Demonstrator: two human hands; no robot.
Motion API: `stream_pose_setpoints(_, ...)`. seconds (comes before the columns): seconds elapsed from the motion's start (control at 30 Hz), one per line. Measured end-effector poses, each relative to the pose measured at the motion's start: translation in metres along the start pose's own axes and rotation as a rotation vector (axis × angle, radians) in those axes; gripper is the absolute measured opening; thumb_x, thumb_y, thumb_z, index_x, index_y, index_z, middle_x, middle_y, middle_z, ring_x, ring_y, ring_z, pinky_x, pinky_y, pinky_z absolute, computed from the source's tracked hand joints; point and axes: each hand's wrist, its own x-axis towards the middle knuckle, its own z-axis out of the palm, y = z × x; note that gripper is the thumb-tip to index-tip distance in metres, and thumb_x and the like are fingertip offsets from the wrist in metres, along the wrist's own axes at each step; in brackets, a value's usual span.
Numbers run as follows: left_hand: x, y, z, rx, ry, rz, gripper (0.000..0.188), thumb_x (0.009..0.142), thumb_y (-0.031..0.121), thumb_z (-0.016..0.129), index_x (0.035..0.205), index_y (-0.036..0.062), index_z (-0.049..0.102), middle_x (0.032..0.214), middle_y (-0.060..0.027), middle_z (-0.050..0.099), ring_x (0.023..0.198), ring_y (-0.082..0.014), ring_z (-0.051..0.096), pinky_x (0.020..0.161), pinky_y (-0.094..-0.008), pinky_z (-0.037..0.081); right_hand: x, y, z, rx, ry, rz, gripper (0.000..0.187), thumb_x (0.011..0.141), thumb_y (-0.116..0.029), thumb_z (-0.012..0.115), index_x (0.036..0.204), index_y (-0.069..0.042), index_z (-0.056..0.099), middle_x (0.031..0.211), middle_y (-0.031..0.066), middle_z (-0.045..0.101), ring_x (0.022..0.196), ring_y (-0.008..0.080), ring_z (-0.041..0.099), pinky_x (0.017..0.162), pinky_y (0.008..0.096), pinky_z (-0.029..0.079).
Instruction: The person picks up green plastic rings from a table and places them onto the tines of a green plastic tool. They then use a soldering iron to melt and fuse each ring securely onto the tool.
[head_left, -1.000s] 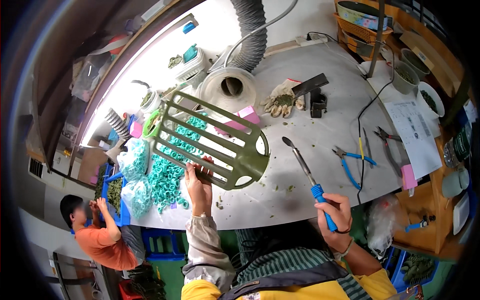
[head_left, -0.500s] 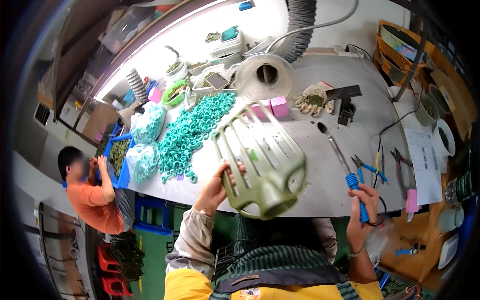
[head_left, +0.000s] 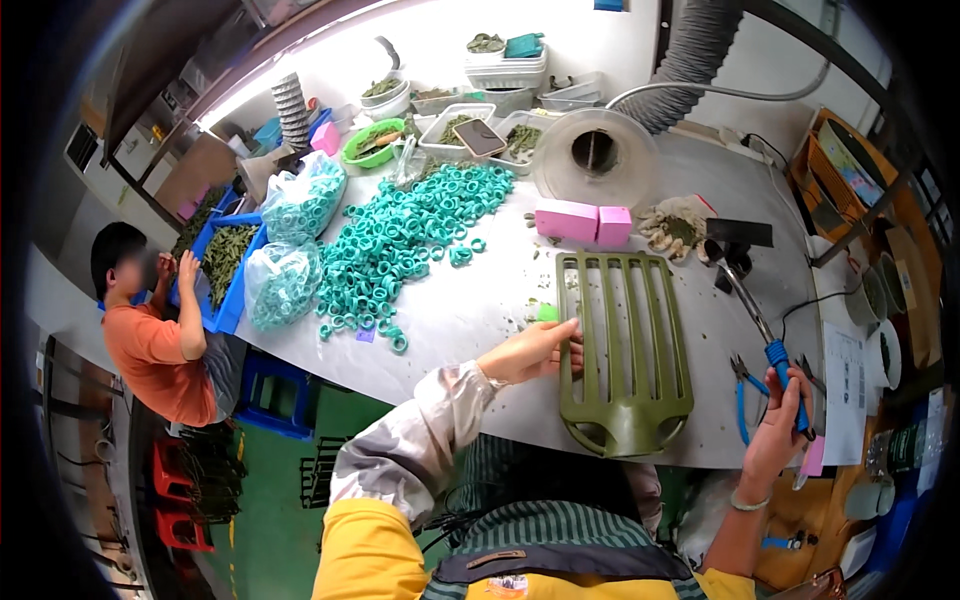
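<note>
An olive-green slotted plastic head [head_left: 609, 400] with long parallel bars and a socket end lies along the table's front edge, socket toward me. My left hand [head_left: 540, 352] is closed on its left side bar, the fingertips partly hidden behind the bar. To the right of the piece, my right hand [head_left: 777, 430] grips the blue handle of what looks like a soldering iron [head_left: 745, 300]. Its metal shaft points away from me, and its dark, rounded tip is over the black metal stand by the glove. The iron is apart from the green piece.
Teal rings [head_left: 400, 240] are heaped left of centre beside filled plastic bags [head_left: 285, 285]. Pink blocks [head_left: 566, 221], a clear funnel hood [head_left: 545, 160], and a soiled glove [head_left: 672, 228] lie beyond the piece. Blue-handled pliers [head_left: 742, 400] rest near my right hand. A co-worker [head_left: 150, 340] sits left.
The green piece has come down from a tilted, raised position to lie flat, further right, with my left hand still on it. My right hand and the iron have shifted rightward.
</note>
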Motion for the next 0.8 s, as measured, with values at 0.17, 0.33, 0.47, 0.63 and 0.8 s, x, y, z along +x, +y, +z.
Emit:
stream_pose_setpoints(0.17,0.000,0.038,-0.076,0.948,0.390,0.375,0.023,0.099,0.022,0.056,0.110,0.0036,0.064,0.104,-0.0153,0.068,0.087,-0.0269,0.069,0.081,-0.0358,0.056,0.006,0.003,0.007,-0.045,0.026,0.019,0.021,0.103,-0.013,0.050,0.111,0.004,0.058,0.120,0.0115,0.058,0.101,0.0215,0.063,0.097,0.0334,0.051)
stream_pose_setpoints(0.33,0.030,0.079,-0.144,1.620,0.956,0.912,0.044,0.080,0.016,0.073,0.122,0.0085,0.060,0.100,-0.0139,0.061,0.099,-0.0356,0.058,0.083,-0.0451,0.049,0.011,0.004,0.017,-0.058,-0.017,0.046,0.020,0.103,-0.013,0.050,0.112,0.003,0.059,0.119,0.0116,0.059,0.100,0.0213,0.063,0.096,0.0335,0.051)
stream_pose_setpoints(0.47,0.050,0.090,-0.176,1.694,0.879,0.586,0.035,0.078,0.017,0.071,0.112,0.0116,0.063,0.100,-0.0150,0.060,0.098,-0.0365,0.060,0.084,-0.0472,0.048,0.012,0.001,0.029,-0.018,-0.035,0.070,0.019,0.103,-0.013,0.051,0.111,0.002,0.059,0.119,0.0120,0.059,0.099,0.0207,0.064,0.095,0.0335,0.052)
stream_pose_setpoints(0.63,0.031,0.076,-0.155,1.626,0.560,0.727,0.026,0.081,0.021,0.070,0.107,0.0155,0.066,0.100,-0.0128,0.060,0.090,-0.0348,0.062,0.082,-0.0438,0.049,0.012,-0.001,0.031,-0.050,-0.013,0.090,0.019,0.103,-0.013,0.051,0.110,0.002,0.060,0.119,0.0126,0.059,0.098,0.0206,0.064,0.094,0.0337,0.052)
stream_pose_setpoints(0.8,0.041,0.118,-0.180,1.611,0.692,0.731,0.030,0.088,0.033,0.070,0.111,0.0138,0.067,0.106,-0.0161,0.061,0.098,-0.0360,0.057,0.087,-0.0455,0.046,0.013,-0.004,0.040,-0.057,-0.036,0.136,0.018,0.102,-0.014,0.053,0.109,0.001,0.060,0.119,0.0124,0.058,0.097,0.0200,0.065,0.092,0.0336,0.053)
